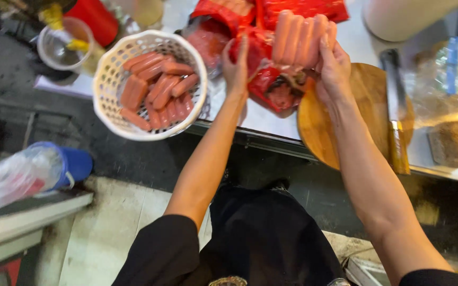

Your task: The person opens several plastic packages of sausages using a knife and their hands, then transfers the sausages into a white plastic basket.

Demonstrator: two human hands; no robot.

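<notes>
Both hands are working on one red plastic package (263,79) that is lying at the front edge of the metal counter (356,37). The right hand (334,69) is closing its fingers around a row of pink sausages (300,37), which are standing side by side and are coming partly out of the open package; the thumb and the fingers are pressing on the right end of the row. The left hand (236,69) is pressing flat against the left side of the red package, with the fingers pointing up and held together; it is touching the wrapper, and I cannot tell if it is really gripping it or only holding it steady.

Just beside the package, on the left, a white plastic basket (107,79) with holes in its wall is standing at the front edge of the counter, partly hanging over it. Many loose sausages of the same kind are lying inside it. Behind the basket, near the back left corner, a clear plastic cup (59,47) and a red container (97,18) are standing.

On the right, a round wooden cutting board (361,106) is lying partly over the front edge, directly under the right wrist. A knife (396,106) with a wide blade and a yellowish handle is resting across this board. Further right, a clear plastic bag (451,85) is lying on the counter.
</notes>
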